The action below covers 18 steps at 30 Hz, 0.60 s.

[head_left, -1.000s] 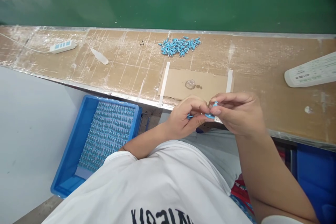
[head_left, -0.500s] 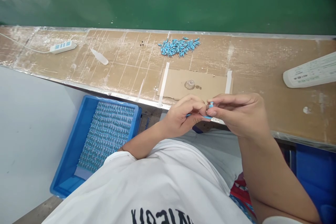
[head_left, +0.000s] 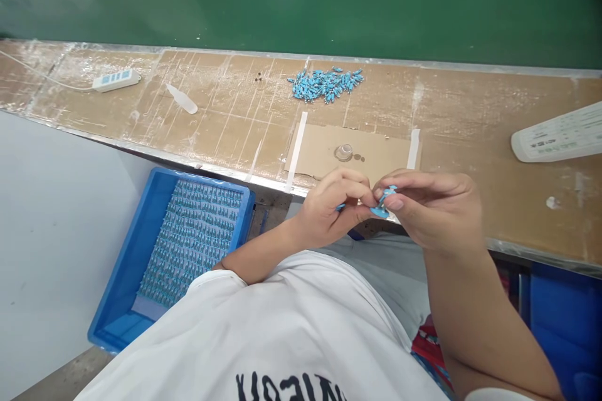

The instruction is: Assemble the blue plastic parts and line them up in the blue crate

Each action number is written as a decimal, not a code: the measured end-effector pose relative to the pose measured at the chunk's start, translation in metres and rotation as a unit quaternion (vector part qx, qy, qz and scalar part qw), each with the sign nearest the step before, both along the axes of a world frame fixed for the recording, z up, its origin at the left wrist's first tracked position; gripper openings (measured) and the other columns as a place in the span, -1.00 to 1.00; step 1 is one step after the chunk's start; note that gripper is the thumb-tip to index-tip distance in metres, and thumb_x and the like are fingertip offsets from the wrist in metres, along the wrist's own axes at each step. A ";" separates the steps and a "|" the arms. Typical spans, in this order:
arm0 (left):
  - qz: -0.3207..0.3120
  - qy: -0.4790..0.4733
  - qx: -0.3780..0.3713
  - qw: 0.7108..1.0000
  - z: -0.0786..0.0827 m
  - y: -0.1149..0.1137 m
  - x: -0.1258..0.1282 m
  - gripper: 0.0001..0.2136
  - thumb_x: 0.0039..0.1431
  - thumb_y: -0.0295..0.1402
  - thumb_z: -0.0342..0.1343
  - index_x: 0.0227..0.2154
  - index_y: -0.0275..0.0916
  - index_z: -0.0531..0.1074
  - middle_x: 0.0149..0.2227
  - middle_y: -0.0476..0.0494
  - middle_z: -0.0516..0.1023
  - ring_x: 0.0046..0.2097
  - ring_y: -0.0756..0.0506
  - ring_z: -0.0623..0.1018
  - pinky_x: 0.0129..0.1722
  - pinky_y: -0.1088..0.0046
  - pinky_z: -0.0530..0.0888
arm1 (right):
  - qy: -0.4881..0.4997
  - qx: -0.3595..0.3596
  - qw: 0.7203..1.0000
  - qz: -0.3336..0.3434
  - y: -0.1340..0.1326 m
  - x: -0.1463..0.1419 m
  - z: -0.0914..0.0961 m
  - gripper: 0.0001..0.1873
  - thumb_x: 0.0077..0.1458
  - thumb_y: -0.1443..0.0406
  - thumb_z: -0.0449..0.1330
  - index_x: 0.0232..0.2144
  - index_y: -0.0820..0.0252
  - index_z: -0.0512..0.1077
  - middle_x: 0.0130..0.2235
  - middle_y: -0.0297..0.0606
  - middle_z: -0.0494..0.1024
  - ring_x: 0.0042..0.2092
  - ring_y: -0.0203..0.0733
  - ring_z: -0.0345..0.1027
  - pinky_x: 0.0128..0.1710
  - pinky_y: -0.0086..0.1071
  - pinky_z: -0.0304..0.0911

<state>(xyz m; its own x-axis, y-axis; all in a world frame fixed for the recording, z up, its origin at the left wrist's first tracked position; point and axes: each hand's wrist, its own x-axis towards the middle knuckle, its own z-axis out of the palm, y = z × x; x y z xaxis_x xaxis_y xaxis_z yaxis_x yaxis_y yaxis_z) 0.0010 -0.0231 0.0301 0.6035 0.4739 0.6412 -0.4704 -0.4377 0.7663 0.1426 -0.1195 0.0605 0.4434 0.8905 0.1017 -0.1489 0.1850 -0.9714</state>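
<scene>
My left hand [head_left: 336,208] is closed in a pinch on a flat blue piece [head_left: 380,212], whose end shows past the fingertips. Another bit of blue peeks out between the fingers of that hand. My right hand [head_left: 430,207] pinches a small blue part [head_left: 389,192] between thumb and forefinger, right against the left fingertips. Both hands meet at the front edge of the bench, and the fingers hide most of what they hold. Beyond them lies a pile of small blue parts [head_left: 324,84]. A small clear cup [head_left: 344,151] stands on a taped cardboard sheet [head_left: 320,138].
A blue crate [head_left: 123,257] on the left holds rows of small blue parts. On the bench [head_left: 226,100] lie a white squeeze bottle [head_left: 182,99] and a power strip [head_left: 116,80]. A large white container [head_left: 559,133] lies at right. A green surface [head_left: 329,6] runs behind.
The small blue part in my right hand has tilted, and more of it shows. The blue piece at my left fingertips has turned to show a broader face. The view has shifted slightly.
</scene>
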 end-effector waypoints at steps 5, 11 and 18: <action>-0.001 -0.012 0.017 1.000 0.000 0.002 -0.001 -0.94 0.30 -0.45 0.13 -0.21 -0.19 0.38 -0.27 -0.08 0.37 -0.29 0.03 0.43 -0.32 0.54 0.42 | 0.012 -0.005 1.000 0.024 0.002 0.000 0.000 -0.83 -0.05 0.22 0.53 -0.36 -0.01 0.67 -0.37 -0.28 0.62 -0.41 -0.20 0.50 -0.49 -0.39 0.45; -0.012 -0.028 0.019 0.999 0.003 0.003 -0.003 -0.95 0.31 -0.47 0.11 -0.21 -0.21 0.40 -0.28 -0.09 0.39 -0.22 0.02 0.46 -0.23 0.50 0.44 | 0.011 -0.020 0.999 0.048 0.003 0.000 0.000 -0.82 -0.06 0.21 0.53 -0.35 -0.03 0.67 -0.34 -0.29 0.63 -0.39 -0.22 0.49 -0.48 -0.41 0.43; 0.028 -0.033 0.002 0.999 0.000 0.002 -0.006 -0.85 0.26 -0.49 0.19 -0.16 -0.19 0.40 -0.22 -0.08 0.40 -0.29 0.06 0.46 -0.33 0.56 0.43 | 0.024 -0.014 0.999 0.021 0.008 -0.004 0.000 -0.84 -0.08 0.24 0.54 -0.39 -0.01 0.66 -0.39 -0.31 0.62 -0.41 -0.25 0.49 -0.47 -0.45 0.47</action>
<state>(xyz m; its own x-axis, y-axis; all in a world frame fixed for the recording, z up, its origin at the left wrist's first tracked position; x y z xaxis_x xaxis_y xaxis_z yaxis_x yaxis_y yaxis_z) -0.0054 -0.0209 0.0298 0.5329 0.5033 0.6802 -0.4944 -0.4672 0.7330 0.1385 -0.1111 0.0605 0.4086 0.9109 0.0571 -0.2020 0.1513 -0.9676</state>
